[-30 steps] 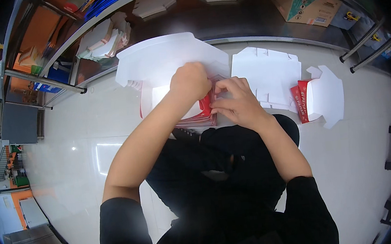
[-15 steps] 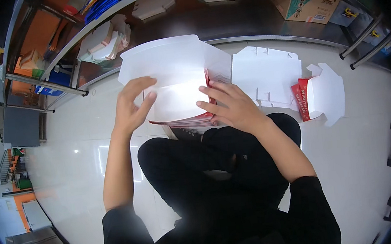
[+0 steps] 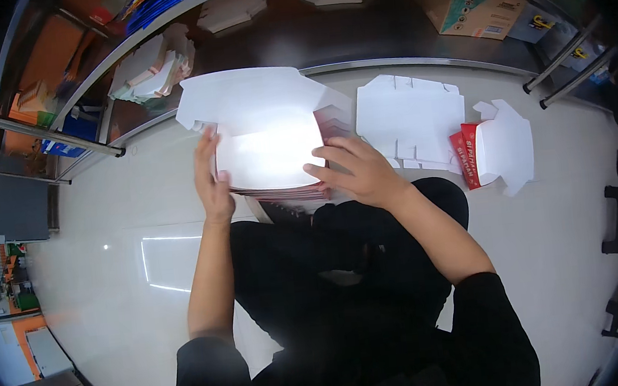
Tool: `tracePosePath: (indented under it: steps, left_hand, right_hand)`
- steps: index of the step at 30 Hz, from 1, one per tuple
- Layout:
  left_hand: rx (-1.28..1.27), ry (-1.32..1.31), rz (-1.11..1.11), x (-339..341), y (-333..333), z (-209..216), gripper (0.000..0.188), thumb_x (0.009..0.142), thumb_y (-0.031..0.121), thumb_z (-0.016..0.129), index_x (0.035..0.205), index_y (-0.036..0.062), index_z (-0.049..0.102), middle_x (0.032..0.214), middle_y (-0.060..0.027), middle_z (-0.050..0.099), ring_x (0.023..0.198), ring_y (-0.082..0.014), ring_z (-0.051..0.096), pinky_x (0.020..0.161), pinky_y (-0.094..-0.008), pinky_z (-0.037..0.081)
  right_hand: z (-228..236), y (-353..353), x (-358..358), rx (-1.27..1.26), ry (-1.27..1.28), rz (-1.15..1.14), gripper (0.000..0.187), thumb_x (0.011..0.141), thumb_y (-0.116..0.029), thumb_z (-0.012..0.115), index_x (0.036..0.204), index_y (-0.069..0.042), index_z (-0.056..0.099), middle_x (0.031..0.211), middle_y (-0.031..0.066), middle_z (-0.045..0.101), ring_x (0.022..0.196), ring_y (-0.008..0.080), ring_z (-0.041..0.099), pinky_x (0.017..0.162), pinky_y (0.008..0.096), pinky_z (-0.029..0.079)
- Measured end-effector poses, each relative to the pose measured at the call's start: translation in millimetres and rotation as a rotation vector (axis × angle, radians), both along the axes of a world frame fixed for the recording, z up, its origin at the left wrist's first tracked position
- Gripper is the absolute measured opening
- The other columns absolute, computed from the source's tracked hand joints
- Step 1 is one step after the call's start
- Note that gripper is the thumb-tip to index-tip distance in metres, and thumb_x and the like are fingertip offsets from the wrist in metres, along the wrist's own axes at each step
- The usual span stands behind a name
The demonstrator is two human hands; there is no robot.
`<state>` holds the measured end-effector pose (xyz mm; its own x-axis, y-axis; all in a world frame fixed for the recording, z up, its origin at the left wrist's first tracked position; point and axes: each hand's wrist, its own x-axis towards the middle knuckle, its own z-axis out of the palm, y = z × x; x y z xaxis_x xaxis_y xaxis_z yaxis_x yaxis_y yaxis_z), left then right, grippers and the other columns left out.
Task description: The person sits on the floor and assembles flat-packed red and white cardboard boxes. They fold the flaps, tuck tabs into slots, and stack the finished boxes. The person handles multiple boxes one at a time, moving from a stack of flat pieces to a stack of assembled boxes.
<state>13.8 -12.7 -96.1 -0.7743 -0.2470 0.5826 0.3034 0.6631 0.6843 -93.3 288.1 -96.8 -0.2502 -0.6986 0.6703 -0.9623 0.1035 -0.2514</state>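
- Biggest thing here is the pale, glossy tiled floor (image 3: 117, 286), which fills a lot of the left and right of the frame.
- Then a dark, metal-edged shelf unit (image 3: 353, 32) running right across the top.
- Person's black trousers (image 3: 279, 270) take up the lower middle, legs folded.
- Just above the knees, around the centre of the frame, there's a stack of nested red-and-white cardboard boxes (image 3: 287, 193), layered edges facing the person. Top one is an open box with a white inside (image 3: 267, 148), its big white back flap sticking out toward the shelf.
- Right of that, a flat, notched white cardboard blank (image 3: 410, 120) on the floor.
- Brown cardboard carton with a green panel (image 3: 481, 9), upper right, sitting on the shelf.
- Red-and-white, part-folded cardboard box (image 3: 502, 148) further right, flaps splayed.
- Bundle of pale cardboard pieces (image 3: 152, 70), upper left, also on the shelf.
- Right hand (image 3: 359, 169): fingers loosely spread, tips over the top box's right rim, not closed round it.
- Left hand (image 3: 212, 180): half open, fingers and thumb along that box's left side. Can't tell how hard either hand presses.
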Motion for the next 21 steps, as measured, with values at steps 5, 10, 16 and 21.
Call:
tracePosePath:
  steps: [5, 10, 16, 21]
  left_hand:
    - [0.826, -0.065, -0.037, 3, 6, -49, 0.066, 0.105, 0.051, 0.037, 0.145, -0.0005, 0.047, 0.151, -0.0152, 0.047, 0.142, -0.0260, 0.042, 0.116, -0.0421, 0.033]
    - [0.917, -0.010, 0.044, 12, 22, -104, 0.062, 0.106, 0.045, 0.036, 0.144, -0.0026, 0.047, 0.142, -0.0129, 0.055, 0.134, -0.0261, 0.049, 0.114, -0.0419, 0.034]
    - [0.907, -0.013, 0.040, 10, 23, -120, 0.062, 0.106, 0.044, 0.034, 0.146, -0.0023, 0.045, 0.144, -0.0133, 0.054, 0.136, -0.0265, 0.048, 0.116, -0.0421, 0.033]
    - [1.011, -0.111, 0.170, 5, 46, -94, 0.067, 0.108, 0.048, 0.024, 0.151, -0.0017, 0.039, 0.153, -0.0148, 0.045, 0.144, -0.0286, 0.039, 0.120, -0.0437, 0.026]
  right_hand:
    - [-7, -5, 0, 0.033, -0.191, 0.027, 0.065, 0.079, -0.015, 0.080, 0.140, -0.017, 0.058, 0.147, 0.0121, 0.048, 0.130, 0.0341, 0.052, 0.108, 0.0437, 0.046]
    - [-16, -8, -3, 0.024, -0.426, -0.001, 0.066, 0.085, -0.013, 0.076, 0.146, -0.015, 0.052, 0.158, 0.0147, 0.038, 0.143, 0.0381, 0.040, 0.113, 0.0445, 0.042]
    - [-11, -2, -13, 0.024, -0.474, -0.015, 0.079, 0.081, -0.015, 0.081, 0.151, -0.010, 0.044, 0.164, 0.0162, 0.027, 0.148, 0.0376, 0.034, 0.117, 0.0432, 0.038]
    - [-14, 4, -10, 0.114, -0.480, -0.050, 0.095, 0.083, -0.022, 0.081, 0.159, -0.006, 0.025, 0.167, 0.0190, 0.019, 0.150, 0.0392, 0.028, 0.119, 0.0426, 0.034]
